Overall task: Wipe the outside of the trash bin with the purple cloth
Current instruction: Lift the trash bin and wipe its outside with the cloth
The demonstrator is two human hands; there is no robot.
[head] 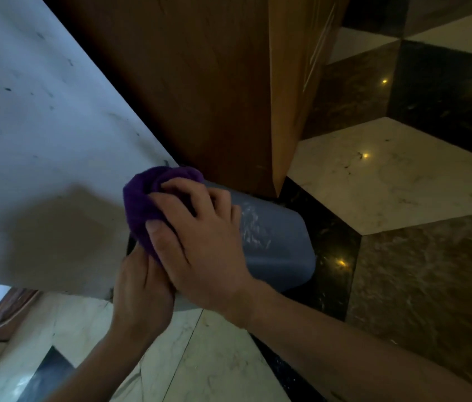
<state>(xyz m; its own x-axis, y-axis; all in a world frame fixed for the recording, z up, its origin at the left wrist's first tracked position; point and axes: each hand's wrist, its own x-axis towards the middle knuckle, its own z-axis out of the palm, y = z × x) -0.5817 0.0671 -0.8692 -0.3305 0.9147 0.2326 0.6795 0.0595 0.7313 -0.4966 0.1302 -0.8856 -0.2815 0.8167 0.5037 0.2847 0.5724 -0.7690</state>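
Purple cloth [144, 210], bunched into a pad, is pressed by the right hand [200, 242], fingers curled over it, onto the upper outside of the grey-blue trash bin [278, 242], which stands on the marble floor [388, 175] between a white wall [40, 140] and a wooden cabinet [200, 82]. The left hand [139, 288] grips the bin's near side, probably to steady it. A clear liner shows; contents are hidden.

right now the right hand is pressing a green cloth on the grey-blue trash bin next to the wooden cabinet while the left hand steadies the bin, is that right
Not quite: the cloth is purple, not green, as the head view shows. The rest holds: the right hand presses it on the grey-blue trash bin beside the wooden cabinet, and the left hand grips the bin's near edge.
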